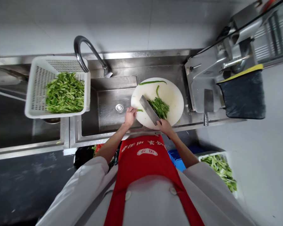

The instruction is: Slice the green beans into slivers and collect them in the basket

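Observation:
My right hand [165, 126] is wrapped around the handle of a cleaver [150, 110], its broad blade slanting across a round white cutting board [175, 97]. Chopped green pepper [160, 108] lies heaped along the blade's right side. At the board's left edge my left hand [130, 116] is closed, fingertips together at the end of a short green pepper piece [140, 110]. A long whole green pepper [152, 82] rests near the far rim, and a curved one [158, 91] sits between it and the heap.
Left of the board is a steel sink [113, 106] beneath a curved faucet [89, 47]. A white basket [29, 100] of cut greens stands further left. On the right are a second cleaver [208, 100] and a dark cloth [244, 94]; a crate of greens [220, 169] sits below.

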`<action>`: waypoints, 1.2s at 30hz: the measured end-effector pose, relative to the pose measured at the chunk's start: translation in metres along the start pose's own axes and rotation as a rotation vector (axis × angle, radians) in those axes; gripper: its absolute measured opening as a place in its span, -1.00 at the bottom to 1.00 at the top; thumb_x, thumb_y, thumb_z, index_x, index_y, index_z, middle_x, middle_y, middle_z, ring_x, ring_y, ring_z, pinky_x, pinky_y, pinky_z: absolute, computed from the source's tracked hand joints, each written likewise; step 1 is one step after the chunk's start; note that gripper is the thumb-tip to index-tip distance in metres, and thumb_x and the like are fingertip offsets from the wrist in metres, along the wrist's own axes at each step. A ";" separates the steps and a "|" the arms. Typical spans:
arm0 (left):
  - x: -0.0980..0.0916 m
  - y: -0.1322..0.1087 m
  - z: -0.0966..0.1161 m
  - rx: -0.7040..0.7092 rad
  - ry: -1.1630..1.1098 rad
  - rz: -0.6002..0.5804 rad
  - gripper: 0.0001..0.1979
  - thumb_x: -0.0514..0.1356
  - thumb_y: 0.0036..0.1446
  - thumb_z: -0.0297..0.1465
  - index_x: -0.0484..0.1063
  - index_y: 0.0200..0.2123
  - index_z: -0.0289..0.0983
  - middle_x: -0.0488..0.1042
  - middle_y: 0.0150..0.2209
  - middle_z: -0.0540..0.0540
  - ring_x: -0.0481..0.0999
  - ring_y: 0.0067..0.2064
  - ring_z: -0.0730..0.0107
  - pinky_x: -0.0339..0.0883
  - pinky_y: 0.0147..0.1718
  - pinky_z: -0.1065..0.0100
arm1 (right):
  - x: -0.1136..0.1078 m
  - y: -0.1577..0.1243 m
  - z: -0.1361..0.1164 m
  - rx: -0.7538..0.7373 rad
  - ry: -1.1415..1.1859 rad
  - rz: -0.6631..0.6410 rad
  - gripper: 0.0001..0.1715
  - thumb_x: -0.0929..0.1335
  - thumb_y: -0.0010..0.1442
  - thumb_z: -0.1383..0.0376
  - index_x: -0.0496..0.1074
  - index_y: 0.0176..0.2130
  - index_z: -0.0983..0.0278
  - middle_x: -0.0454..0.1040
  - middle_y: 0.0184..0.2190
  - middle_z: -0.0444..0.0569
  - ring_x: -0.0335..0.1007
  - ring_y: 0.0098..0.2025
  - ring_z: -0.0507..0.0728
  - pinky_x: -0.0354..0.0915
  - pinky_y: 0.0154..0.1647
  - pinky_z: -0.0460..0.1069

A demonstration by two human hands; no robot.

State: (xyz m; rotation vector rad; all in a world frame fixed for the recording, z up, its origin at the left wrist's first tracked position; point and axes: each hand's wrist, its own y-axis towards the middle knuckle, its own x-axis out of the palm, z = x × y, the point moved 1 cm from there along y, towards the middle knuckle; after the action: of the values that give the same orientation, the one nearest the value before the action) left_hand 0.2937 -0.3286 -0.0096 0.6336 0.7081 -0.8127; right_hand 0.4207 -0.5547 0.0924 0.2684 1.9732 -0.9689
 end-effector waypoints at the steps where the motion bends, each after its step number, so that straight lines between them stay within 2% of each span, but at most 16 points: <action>1: 0.003 0.001 0.002 0.034 -0.016 -0.044 -0.72 0.02 0.34 -0.43 0.56 -0.20 -0.21 0.45 -0.24 -0.17 0.39 -0.16 0.19 0.38 -0.12 0.11 | 0.001 -0.007 0.007 0.008 0.000 -0.005 -0.57 0.15 0.49 0.19 0.47 -0.07 0.39 0.58 -0.12 0.19 0.49 -0.05 0.20 0.22 -0.07 -0.05; 4: 0.018 0.007 0.018 0.140 -0.040 -0.189 -0.71 0.02 0.36 -0.43 0.56 -0.23 -0.20 0.45 -0.20 -0.16 0.37 -0.10 0.20 0.40 -0.09 0.16 | 0.004 -0.028 0.019 0.021 -0.016 -0.033 -0.58 0.13 0.49 0.20 0.45 -0.06 0.36 0.59 -0.16 0.15 0.50 -0.09 0.19 0.21 -0.09 -0.04; 7: 0.030 0.012 0.031 0.139 -0.031 -0.185 -0.73 0.03 0.38 -0.40 0.54 -0.24 -0.20 0.44 -0.17 -0.18 0.35 -0.05 0.18 0.40 -0.04 0.13 | 0.004 -0.044 0.020 0.023 -0.049 -0.080 -0.58 0.10 0.50 0.19 0.41 0.01 0.33 0.58 -0.20 0.15 0.52 -0.14 0.20 0.23 -0.13 -0.03; 11: 0.034 0.012 0.032 0.155 -0.032 -0.189 -0.75 0.02 0.39 -0.41 0.51 -0.16 -0.21 0.43 -0.16 -0.17 0.36 -0.06 0.20 0.37 0.00 0.15 | 0.000 -0.053 0.013 0.036 -0.102 -0.098 -0.57 0.07 0.51 0.17 0.35 0.05 0.33 0.57 -0.20 0.21 0.54 -0.15 0.26 0.26 -0.17 0.01; 18: 0.033 0.011 0.030 0.168 -0.031 -0.201 -0.76 0.03 0.38 -0.44 0.51 -0.14 -0.23 0.44 -0.14 -0.19 0.35 -0.05 0.18 0.37 0.01 0.12 | 0.002 -0.030 -0.008 0.058 -0.013 -0.102 -0.56 0.06 0.50 0.22 0.36 0.06 0.37 0.57 -0.17 0.22 0.54 -0.10 0.25 0.28 -0.10 0.01; 26: 0.031 0.011 0.030 0.165 -0.015 -0.216 -0.74 0.01 0.38 -0.45 0.51 -0.13 -0.21 0.45 -0.17 -0.18 0.37 -0.06 0.17 0.38 -0.01 0.13 | 0.002 -0.015 -0.014 0.024 0.038 -0.065 -0.54 0.08 0.48 0.23 0.42 0.02 0.40 0.57 -0.14 0.24 0.52 -0.08 0.26 0.27 -0.05 0.01; 30: 0.025 0.016 0.022 0.127 -0.054 -0.172 -0.76 0.03 0.37 -0.43 0.51 -0.14 -0.22 0.45 -0.11 -0.19 0.39 -0.03 0.18 0.38 0.01 0.14 | 0.005 -0.004 -0.020 0.029 0.050 -0.035 -0.54 0.09 0.49 0.25 0.44 0.01 0.43 0.56 -0.11 0.26 0.50 -0.04 0.25 0.27 -0.03 0.00; 36: 0.026 0.022 0.017 0.164 -0.058 -0.196 -0.74 0.01 0.39 -0.41 0.51 -0.13 -0.23 0.46 -0.12 -0.19 0.39 -0.03 0.20 0.40 0.02 0.14 | -0.003 -0.010 -0.016 0.025 0.033 -0.015 -0.57 0.12 0.48 0.24 0.44 0.01 0.41 0.57 -0.12 0.24 0.51 -0.04 0.26 0.27 -0.05 0.00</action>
State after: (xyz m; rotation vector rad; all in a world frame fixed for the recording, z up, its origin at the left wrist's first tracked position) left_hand 0.3299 -0.3402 -0.0144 0.6921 0.6619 -1.0744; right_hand 0.4076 -0.5495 0.1041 0.2856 1.9968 -1.0057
